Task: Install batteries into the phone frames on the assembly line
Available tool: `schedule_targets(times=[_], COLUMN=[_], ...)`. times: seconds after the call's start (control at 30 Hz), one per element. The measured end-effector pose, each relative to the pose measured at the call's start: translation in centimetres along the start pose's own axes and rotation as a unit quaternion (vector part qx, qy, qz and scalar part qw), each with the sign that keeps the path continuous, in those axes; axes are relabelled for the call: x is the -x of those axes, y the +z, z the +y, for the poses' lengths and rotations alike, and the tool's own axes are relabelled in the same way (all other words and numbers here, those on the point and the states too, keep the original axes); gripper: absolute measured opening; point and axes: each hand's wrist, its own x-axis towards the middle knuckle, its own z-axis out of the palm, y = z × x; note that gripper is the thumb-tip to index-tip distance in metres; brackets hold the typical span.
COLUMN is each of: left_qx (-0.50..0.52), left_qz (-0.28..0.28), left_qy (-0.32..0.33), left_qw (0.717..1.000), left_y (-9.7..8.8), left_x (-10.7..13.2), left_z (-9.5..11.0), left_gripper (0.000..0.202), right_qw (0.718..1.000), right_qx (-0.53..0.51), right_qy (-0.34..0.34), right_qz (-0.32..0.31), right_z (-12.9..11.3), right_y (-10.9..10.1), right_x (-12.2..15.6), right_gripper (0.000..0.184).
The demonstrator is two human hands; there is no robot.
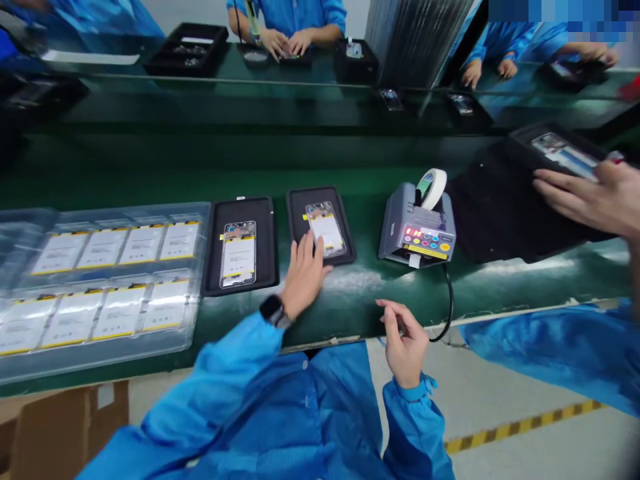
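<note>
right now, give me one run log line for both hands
left hand: spread, fingers over open phone in black tray | right hand: fingers curled, near tape dispenser | white batteries: in clear tray, far left

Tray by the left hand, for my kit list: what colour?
The tray is black; it shows best in the head view.

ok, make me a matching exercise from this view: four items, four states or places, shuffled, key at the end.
Items
1. Left hand
2. Right hand
3. Tape dispenser
4. Clear plastic tray

States or places
A. Bears two rows of white packs with yellow edges
B. Loosely curled near the front edge of the green bench
C. Shows lit red digits below a white roll
D. Fingers spread, at a phone body in a black tray

Pairs: 1-D, 2-B, 3-C, 4-A
</note>
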Motion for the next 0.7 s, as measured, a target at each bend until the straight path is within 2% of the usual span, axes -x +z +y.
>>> schedule_targets(times=[0.13,0.2,0.27,0.37,0.47,0.53,0.63,0.7], left_qx=[-0.036,-0.077,-0.121,-0.159,-0.17,-0.168,-0.139,-0.071], left_qz=[-0.011,-0.033,-0.044,-0.046,-0.078,-0.112,-0.13,-0.069], left_qy=[-0.004,-0.032,-0.061,-0.09,-0.1,-0.087,-0.061,-0.111], left_qw=[0.999,0.996,0.99,0.982,0.977,0.976,0.98,0.989], left_y=[-2.0,-3.4,-4.6,-5.8,-7.6,-9.8,-13.7,-15.5], left_x=[-12.3,-16.4,-18.3,-18.6,-17.4,-15.8,-12.1,-9.7], left_z=[-4.4,-6.0,-7.2,-8.5,-9.8,-10.8,-12.3,-13.3], left_gripper=[0.078,0.083,0.085,0.081,0.064,0.053,0.049,0.046], right_qw=[0.999,0.998,0.995,0.985,0.97,0.959,0.927,0.911], right_qx=[-0.007,-0.001,0.01,0.034,0.047,0.044,0.039,0.051], right_qy=[-0.012,-0.009,0.01,0.056,0.082,0.072,0.044,0.065], right_qz=[0.032,0.061,0.098,0.157,0.223,0.27,0.37,0.404], right_z=[-0.7,-0.4,0.6,2.7,3.8,3.2,0.9,-1.0], right_y=[-2.1,-3.5,-5.3,-8.6,-12.8,-15.8,-20.3,-23.0], right_x=[0.1,0.8,1.8,2.8,1.7,-0.6,-6.3,-11.0], right_gripper=[0.023,0.024,0.026,0.035,0.043,0.045,0.044,0.048])
